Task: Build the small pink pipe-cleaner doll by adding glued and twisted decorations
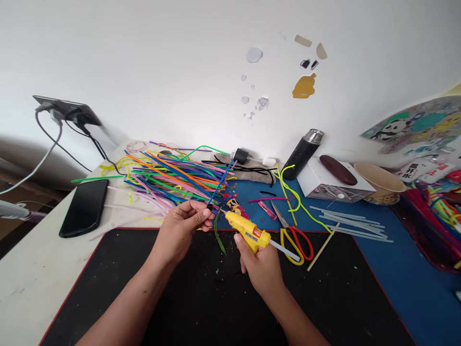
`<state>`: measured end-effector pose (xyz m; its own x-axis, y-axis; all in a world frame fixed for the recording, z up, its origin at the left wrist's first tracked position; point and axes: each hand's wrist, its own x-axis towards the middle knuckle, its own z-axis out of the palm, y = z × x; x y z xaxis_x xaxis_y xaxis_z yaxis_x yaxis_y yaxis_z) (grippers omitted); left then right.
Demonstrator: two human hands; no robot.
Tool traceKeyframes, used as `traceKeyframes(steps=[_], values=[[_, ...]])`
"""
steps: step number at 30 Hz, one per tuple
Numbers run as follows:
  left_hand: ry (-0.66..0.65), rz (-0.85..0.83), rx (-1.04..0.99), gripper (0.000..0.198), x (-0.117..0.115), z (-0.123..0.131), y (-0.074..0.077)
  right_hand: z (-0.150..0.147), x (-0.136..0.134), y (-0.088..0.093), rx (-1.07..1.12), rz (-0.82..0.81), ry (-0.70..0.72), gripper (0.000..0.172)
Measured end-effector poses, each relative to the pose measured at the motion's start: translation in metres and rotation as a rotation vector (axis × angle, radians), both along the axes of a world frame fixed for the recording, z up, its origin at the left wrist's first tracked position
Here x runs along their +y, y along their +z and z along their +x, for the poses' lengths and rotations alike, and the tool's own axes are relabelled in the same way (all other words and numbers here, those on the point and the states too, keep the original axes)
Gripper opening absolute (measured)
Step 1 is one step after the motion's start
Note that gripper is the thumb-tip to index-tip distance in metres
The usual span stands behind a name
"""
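Note:
Between the thumb and fingers of my left hand [189, 223] is a blue pipe cleaner [220, 184], slanting up and to the right. A small dark bit shows at its lower end by my fingertips; its kind is unclear. My right hand [261, 266] is closed round a yellow hot glue gun [248, 230], whose nozzle points left, a short gap from my left fingertips. A whitish glue stick [286, 251] juts out of the gun's back. Below the nozzle lies a thin green strip [219, 235] on the black mat [201, 298].
Many coloured pipe cleaners [173, 178] are heaped behind my left hand. Scissors [288, 230], a wooden stick [322, 247] and loose glue sticks [355, 224] lie to the right. A black flask [302, 156] leans near a white box [320, 185]; a phone [84, 207] lies left.

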<state>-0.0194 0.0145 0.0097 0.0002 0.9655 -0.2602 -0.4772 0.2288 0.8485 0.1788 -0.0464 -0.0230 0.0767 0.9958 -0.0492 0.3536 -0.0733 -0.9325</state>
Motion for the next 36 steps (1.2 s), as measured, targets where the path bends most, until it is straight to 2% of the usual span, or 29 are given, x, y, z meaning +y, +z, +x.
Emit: traceKeyframes(steps=[3, 6, 9, 12, 16, 20, 25, 28, 32, 36], values=[[0.073, -0.002, -0.056, 0.039, 0.005, -0.01, 0.002, 0.009, -0.006, -0.001, 0.079, -0.114, -0.036, 0.051], [0.123, 0.007, -0.102, 0.037, 0.009, -0.016, 0.003, 0.022, -0.018, -0.001, 0.015, -0.064, -0.021, 0.049], [0.076, -0.01, -0.115, 0.037, 0.008, -0.015, 0.003, 0.034, -0.032, 0.006, -0.122, -0.012, 0.065, 0.041], [0.027, -0.011, -0.125, 0.037, 0.005, -0.011, 0.002, 0.039, -0.042, 0.016, -0.212, -0.046, 0.156, 0.034], [-0.015, -0.009, -0.136, 0.036, 0.002, -0.008, 0.0, 0.04, -0.047, 0.024, -0.268, -0.066, 0.176, 0.026], [-0.06, -0.018, -0.142, 0.035, 0.0, -0.006, -0.002, 0.04, -0.051, 0.022, -0.314, -0.033, 0.138, 0.021], [-0.114, -0.026, -0.128, 0.035, -0.006, 0.004, -0.003, 0.042, -0.057, 0.014, -0.469, 0.132, 0.065, 0.028], [-0.147, -0.045, -0.107, 0.035, -0.01, 0.01, -0.003, 0.041, -0.06, 0.007, -0.563, 0.168, 0.114, 0.032], [-0.198, -0.07, -0.11, 0.035, -0.015, 0.017, -0.001, 0.042, -0.061, 0.005, -0.548, 0.203, 0.215, 0.028], [-0.237, -0.096, -0.109, 0.035, -0.02, 0.022, 0.001, 0.044, -0.056, 0.017, -0.423, 0.219, 0.148, 0.018]])
